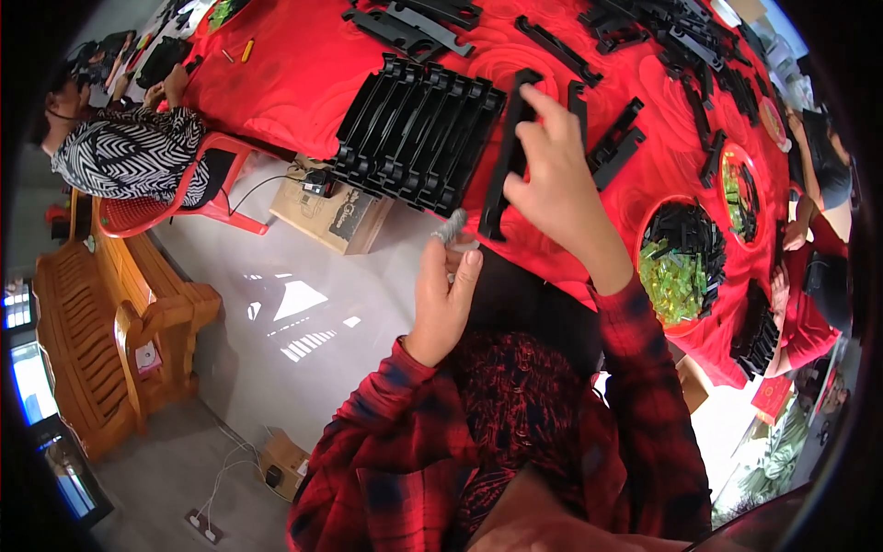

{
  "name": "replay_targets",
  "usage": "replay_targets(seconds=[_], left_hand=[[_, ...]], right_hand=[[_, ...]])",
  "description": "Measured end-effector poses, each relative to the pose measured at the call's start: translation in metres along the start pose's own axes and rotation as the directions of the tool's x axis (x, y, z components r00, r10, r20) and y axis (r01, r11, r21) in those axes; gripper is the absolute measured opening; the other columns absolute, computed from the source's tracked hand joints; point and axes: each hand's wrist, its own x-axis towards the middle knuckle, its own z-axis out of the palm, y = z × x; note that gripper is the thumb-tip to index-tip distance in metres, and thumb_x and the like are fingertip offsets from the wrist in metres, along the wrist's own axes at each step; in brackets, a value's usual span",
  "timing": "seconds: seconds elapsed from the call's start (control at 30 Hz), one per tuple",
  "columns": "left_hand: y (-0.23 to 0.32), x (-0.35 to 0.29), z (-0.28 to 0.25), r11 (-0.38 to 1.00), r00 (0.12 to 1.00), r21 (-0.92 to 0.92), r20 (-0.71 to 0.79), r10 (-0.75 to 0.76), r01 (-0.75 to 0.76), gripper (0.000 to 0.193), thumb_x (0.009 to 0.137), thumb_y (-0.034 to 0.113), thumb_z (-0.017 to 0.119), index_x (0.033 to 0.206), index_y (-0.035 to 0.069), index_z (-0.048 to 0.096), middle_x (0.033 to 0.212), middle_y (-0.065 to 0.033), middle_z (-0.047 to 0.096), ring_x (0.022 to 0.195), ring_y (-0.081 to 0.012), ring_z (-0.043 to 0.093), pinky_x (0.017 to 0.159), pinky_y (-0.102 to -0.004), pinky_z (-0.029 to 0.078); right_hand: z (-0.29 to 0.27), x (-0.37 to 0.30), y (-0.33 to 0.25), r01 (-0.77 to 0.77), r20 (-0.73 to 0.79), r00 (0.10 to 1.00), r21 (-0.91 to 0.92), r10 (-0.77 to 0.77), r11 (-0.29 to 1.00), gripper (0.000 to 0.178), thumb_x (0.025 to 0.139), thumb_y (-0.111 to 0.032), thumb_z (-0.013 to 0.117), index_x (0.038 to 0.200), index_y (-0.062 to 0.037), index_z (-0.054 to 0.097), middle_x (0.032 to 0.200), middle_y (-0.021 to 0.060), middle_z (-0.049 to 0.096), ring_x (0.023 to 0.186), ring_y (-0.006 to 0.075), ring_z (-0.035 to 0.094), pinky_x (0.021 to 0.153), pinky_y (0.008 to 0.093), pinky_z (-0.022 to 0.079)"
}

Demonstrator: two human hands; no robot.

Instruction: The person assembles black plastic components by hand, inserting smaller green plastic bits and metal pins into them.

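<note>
A long black plastic strip [509, 156] with notched ends lies near the front edge of the red-covered table [285, 69]. My right hand [561, 166] reaches over its right side with fingers spread, the fingertips at or just above it; exact contact is hard to tell. Left of that strip stands a close row of similar black strips [414, 133], side by side. In front of the table edge, my left hand [441, 299] is raised with the thumb apart from the fingers. Grey wrapping [451, 228] covers a fingertip there, and no part shows in the hand.
More black strips [630, 147] lie to the right, with others piled at the far side. A red-rimmed basin [681, 262] holds black and yellow-green pieces. Other people sit left and right. A cardboard box [326, 212] and wooden bench [120, 322] stand at left.
</note>
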Motion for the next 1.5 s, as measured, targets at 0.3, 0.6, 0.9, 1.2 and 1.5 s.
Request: replay_targets(seconds=[0.3, 0.6, 0.9, 1.2, 1.5], left_hand=[[-0.002, 0.022, -0.005, 0.85, 0.946, -0.472, 0.313, -0.086, 0.234, 0.038, 0.104, 0.037, 0.051, 0.121, 0.002, 0.051, 0.097, -0.0069, 0.063, 0.085, -0.017, 0.063, 0.078, -0.031, 0.051], [0.004, 0.024, 0.002, 0.645, 0.944, -0.699, 0.305, -0.123, 0.309, 0.033, 0.102, 0.031, 0.055, 0.119, 0.003, 0.051, 0.095, -0.0043, 0.058, 0.075, -0.0133, 0.057, 0.068, -0.0308, 0.05], [-0.002, 0.026, -0.005, 0.644, 0.947, -0.698, 0.278, -0.16, 0.313, 0.036, 0.1, 0.03, 0.059, 0.122, 0.004, 0.049, 0.096, -0.0047, 0.059, 0.071, -0.0134, 0.056, 0.064, -0.03, 0.049], [0.001, 0.023, -0.005, 0.725, 0.942, -0.613, 0.297, -0.158, 0.315, 0.042, 0.101, 0.029, 0.058, 0.13, 0.002, 0.045, 0.105, -0.0067, 0.057, 0.077, -0.0158, 0.058, 0.071, -0.0327, 0.052], [0.021, 0.008, -0.005, 0.682, 0.854, 0.528, 0.193, 0.483, -0.505, 0.056, 0.082, 0.0, 0.074, 0.129, -0.011, 0.045, 0.125, -0.0267, 0.045, 0.107, -0.0403, 0.053, 0.09, -0.0415, 0.05]], right_hand=[[-0.004, -0.008, -0.031, 0.151, 0.195, 0.958, 0.286, -0.212, 0.946, 0.035, 0.066, 0.0, 0.07, 0.096, 0.0079, 0.055, 0.143, 0.0205, 0.042, 0.123, 0.0396, 0.047, 0.1, 0.0449, 0.044], [-0.005, -0.013, -0.03, 0.09, 0.162, 0.978, 0.249, -0.133, 0.964, 0.031, 0.068, -0.002, 0.07, 0.094, 0.0066, 0.054, 0.143, 0.0198, 0.041, 0.119, 0.0388, 0.046, 0.099, 0.0437, 0.045], [0.0, -0.015, -0.035, 0.107, 0.108, 0.985, 0.241, -0.136, 0.965, 0.028, 0.066, 0.0, 0.067, 0.088, 0.008, 0.052, 0.141, 0.0204, 0.041, 0.113, 0.0389, 0.047, 0.096, 0.0447, 0.046], [-0.002, -0.021, -0.034, 0.053, 0.102, 0.992, 0.239, -0.08, 0.969, 0.031, 0.064, 0.0, 0.068, 0.09, 0.0086, 0.053, 0.141, 0.0198, 0.04, 0.115, 0.0392, 0.046, 0.095, 0.0441, 0.046], [-0.007, -0.015, -0.035, 0.0, 0.013, 1.0, 0.134, -0.002, 0.991, 0.034, 0.063, -0.002, 0.071, 0.091, 0.0101, 0.055, 0.138, 0.0254, 0.041, 0.117, 0.0416, 0.045, 0.097, 0.0457, 0.046]])
